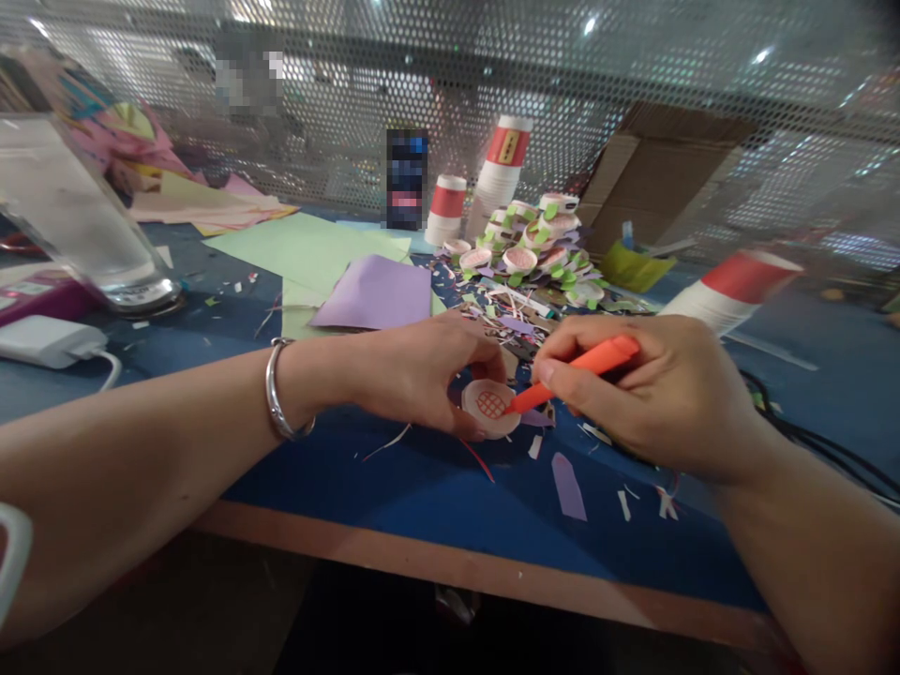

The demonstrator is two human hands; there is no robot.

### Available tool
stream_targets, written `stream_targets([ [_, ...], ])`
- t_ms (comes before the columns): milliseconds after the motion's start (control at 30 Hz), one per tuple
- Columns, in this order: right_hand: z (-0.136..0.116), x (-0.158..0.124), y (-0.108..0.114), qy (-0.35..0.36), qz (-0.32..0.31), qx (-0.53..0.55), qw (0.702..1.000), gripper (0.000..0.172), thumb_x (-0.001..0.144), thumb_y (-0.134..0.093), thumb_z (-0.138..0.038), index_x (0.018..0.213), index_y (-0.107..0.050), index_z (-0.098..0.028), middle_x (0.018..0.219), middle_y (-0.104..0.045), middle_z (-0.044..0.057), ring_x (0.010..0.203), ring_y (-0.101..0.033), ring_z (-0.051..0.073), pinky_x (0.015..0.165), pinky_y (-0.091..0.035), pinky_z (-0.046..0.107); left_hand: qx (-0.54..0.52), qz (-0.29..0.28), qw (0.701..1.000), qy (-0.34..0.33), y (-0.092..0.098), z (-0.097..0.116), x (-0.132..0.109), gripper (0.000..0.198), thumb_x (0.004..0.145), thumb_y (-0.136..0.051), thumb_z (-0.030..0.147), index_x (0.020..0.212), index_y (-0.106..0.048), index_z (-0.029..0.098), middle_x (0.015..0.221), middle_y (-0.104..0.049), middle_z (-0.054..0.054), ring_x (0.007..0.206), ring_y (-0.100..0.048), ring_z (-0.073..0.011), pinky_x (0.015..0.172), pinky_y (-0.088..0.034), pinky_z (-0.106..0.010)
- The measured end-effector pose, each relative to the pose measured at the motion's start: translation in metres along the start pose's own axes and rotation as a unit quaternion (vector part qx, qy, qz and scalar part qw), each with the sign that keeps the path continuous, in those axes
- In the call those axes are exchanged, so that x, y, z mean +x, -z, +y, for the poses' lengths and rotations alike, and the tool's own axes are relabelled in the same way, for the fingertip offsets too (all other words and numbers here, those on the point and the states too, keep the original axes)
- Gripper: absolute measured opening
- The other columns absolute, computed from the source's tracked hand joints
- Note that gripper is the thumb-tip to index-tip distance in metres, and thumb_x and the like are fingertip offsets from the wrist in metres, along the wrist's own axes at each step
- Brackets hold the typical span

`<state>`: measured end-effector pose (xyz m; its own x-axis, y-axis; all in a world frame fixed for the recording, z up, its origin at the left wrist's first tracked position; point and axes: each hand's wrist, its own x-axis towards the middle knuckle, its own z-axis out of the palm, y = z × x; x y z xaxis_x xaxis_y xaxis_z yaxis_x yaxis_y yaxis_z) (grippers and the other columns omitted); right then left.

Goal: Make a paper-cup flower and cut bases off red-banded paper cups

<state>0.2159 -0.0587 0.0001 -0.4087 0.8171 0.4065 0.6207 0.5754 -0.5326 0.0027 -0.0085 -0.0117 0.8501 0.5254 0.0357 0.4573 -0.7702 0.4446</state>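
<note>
My left hand (428, 375) grips a small round white paper piece (502, 424), seemingly the bottom of a cut paper cup, by its left side. An orange-red grid inside a circle is drawn on its face. In my right hand (647, 394) is an orange marker (577, 370), its tip touching the drawn pattern's right edge. A purple paper strip (568, 487) lies just in front of my right hand. Behind both hands is a pile of similar white cup pieces (520, 261) with green paper tabs, some bearing orange-red drawings.
Paper scraps (506, 305) litter the blue table (422, 497). Purple paper (383, 292) and green paper (309, 246) lie behind my left hand. Stacked paper cups (499, 173) stand at the back; another stack (731, 291) tilts at right. A water glass (91, 216) and white charger (49, 339) are left.
</note>
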Motion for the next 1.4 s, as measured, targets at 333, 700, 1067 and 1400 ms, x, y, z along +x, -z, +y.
stream_targets([
  [333,0.0025,0.0002,0.0025,-0.012,-0.027,0.004,1.000,0.026,0.084,-0.062,-0.022,0.058,-0.058,-0.022,0.053,-0.054,-0.003,0.045,-0.042,0.010,0.042,-0.031,0.027,-0.005,0.003,1.000,-0.013,-0.0006,-0.0007,0.0010,0.040,0.076,-0.081,0.031,0.111,-0.069,0.016,0.110,-0.069,-0.006,0.104,-0.060,-0.0230,0.091,-0.042,-0.033],
  [700,0.0047,0.0009,0.0008,-0.002,0.003,0.001,1.000,0.023,0.083,-0.062,-0.023,0.061,-0.064,-0.021,0.054,-0.058,-0.004,0.046,-0.045,0.009,0.043,-0.033,0.025,-0.011,0.003,1.000,-0.016,-0.0017,-0.0025,0.0012,0.042,0.075,-0.082,0.029,0.113,-0.068,0.015,0.112,-0.069,-0.007,0.103,-0.061,-0.0226,0.090,-0.042,-0.033],
  [1067,0.0053,-0.0013,-0.0049,0.010,-0.004,0.037,0.999,0.022,0.085,-0.063,-0.019,0.063,-0.064,-0.021,0.052,-0.055,-0.006,0.045,-0.043,0.007,0.041,-0.031,0.023,-0.018,0.013,0.999,-0.034,-0.0031,-0.0057,0.0019,0.032,0.077,-0.079,0.031,0.103,-0.069,0.015,0.104,-0.068,-0.006,0.098,-0.060,-0.0217,0.086,-0.043,-0.032],
  [1400,0.0043,0.0006,-0.0046,-0.017,-0.035,0.062,0.997,0.023,0.085,-0.062,-0.018,0.063,-0.066,-0.019,0.050,-0.056,-0.006,0.043,-0.046,0.006,0.040,-0.032,0.022,-0.013,0.019,0.999,-0.044,-0.0042,-0.0074,0.0026,0.036,0.075,-0.081,0.030,0.106,-0.068,0.016,0.107,-0.070,-0.006,0.099,-0.061,-0.0222,0.086,-0.044,-0.032],
])
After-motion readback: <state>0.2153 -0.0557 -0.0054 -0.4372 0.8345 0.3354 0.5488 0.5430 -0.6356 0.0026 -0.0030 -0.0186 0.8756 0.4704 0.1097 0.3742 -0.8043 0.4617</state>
